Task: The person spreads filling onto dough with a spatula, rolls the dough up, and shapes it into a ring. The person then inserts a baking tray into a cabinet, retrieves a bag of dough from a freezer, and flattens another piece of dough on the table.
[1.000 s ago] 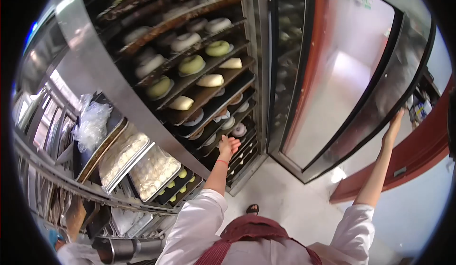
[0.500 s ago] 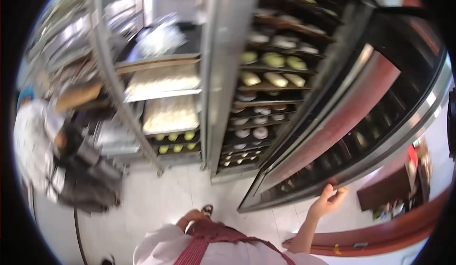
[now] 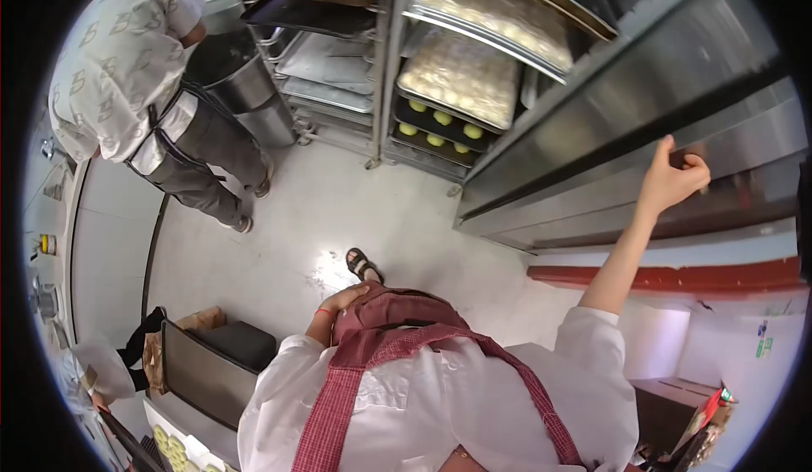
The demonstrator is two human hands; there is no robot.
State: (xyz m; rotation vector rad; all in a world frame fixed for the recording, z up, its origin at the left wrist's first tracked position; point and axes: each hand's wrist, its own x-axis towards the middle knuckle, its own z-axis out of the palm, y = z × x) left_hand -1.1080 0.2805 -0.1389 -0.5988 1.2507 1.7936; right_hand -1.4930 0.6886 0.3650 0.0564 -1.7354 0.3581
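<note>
My right hand (image 3: 668, 186) at the steel panel (image 3: 584, 150), my left (image 3: 345, 298) against my apron (image 3: 397, 307).
At the frame's right, my right fingers curl loosely; I cannot tell whether they touch the steel. Upper centre, plastic-covered trays of pale pieces (image 3: 461, 83) sit above green ones (image 3: 442, 118). A co-worker (image 3: 123, 66) stands upper left.

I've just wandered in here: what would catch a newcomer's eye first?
Probably the wearer's maroon apron at bottom centre, with the left hand against it, and the right hand raised at the right before a steel cabinet. Next, at top centre, trays of pale balls under clear plastic, with green balls below. At upper left, a co-worker stands in a patterned white top.
</note>
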